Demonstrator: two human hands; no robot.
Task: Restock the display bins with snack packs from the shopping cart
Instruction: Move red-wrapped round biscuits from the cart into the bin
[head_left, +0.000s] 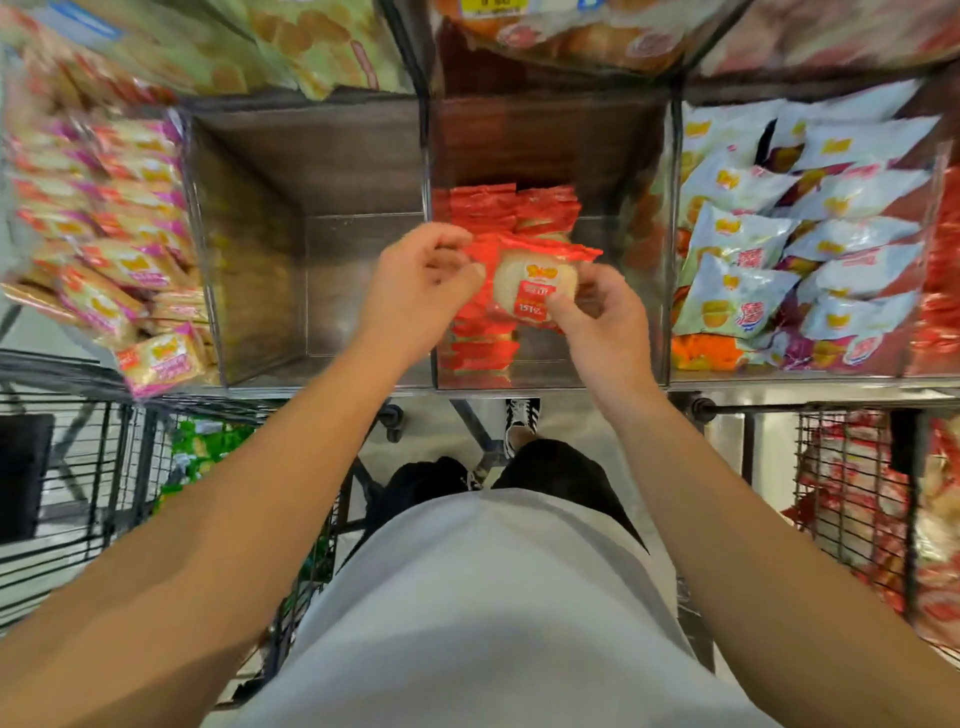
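A red snack pack (530, 283) with a pale round cake showing through its window is held over the middle display bin (545, 140). My left hand (415, 286) pinches its left edge. My right hand (597, 317) grips its lower right corner. Below the pack, several more red packs (511, 208) lie stacked in that bin. The bin (311, 156) to its left has bare wooden walls and no packs visible inside. A wire shopping cart (852, 483) at the lower right holds red and white packs.
Pink-edged packs (119, 244) fill the far-left bin, and white packs (800, 234) fill the right one. Another wire cart (104, 467) at the lower left holds green packs (208, 452). Higher bins of snacks run along the top. My legs and a shoe (522, 421) stand between the carts.
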